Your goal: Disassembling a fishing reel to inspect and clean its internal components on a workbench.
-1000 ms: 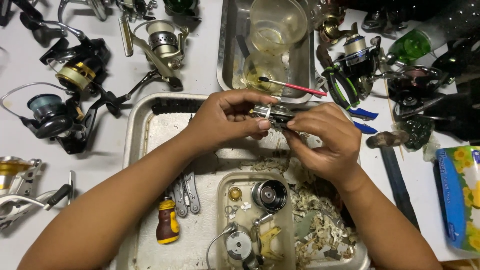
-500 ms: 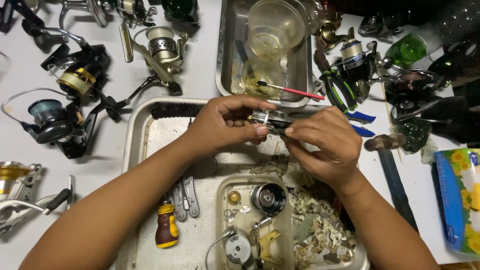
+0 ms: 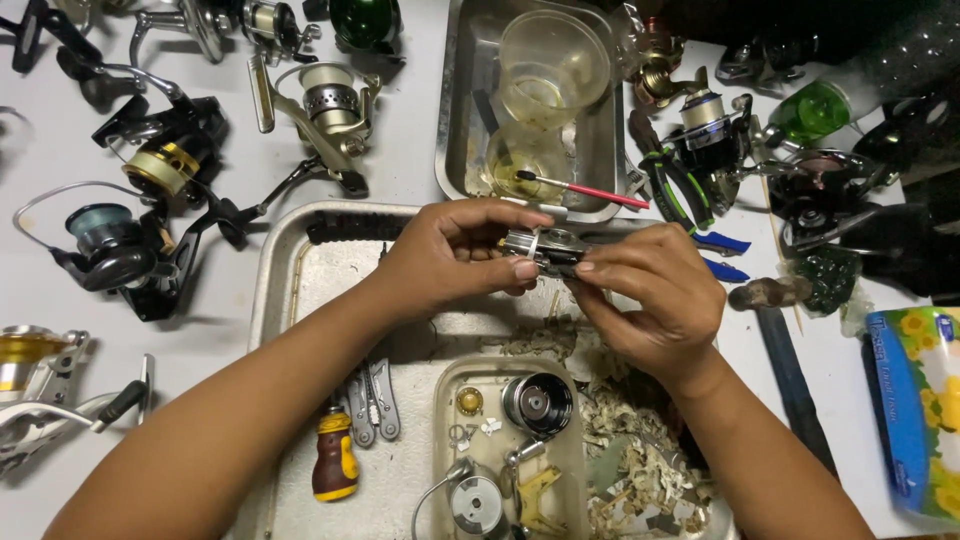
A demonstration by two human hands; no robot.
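From the head camera I see my left hand (image 3: 455, 255) and right hand (image 3: 650, 295) both pinching a small metal reel part (image 3: 545, 248) between fingertips, held just above the far edge of the big metal tray (image 3: 300, 290). A stubby screwdriver (image 3: 333, 455) lies in that tray, near its front left.

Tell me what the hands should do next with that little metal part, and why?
Probably keep it over the big metal tray: both the left hand and right hand pinch the small metal reel part in mid-air, so anything that drops would land there.
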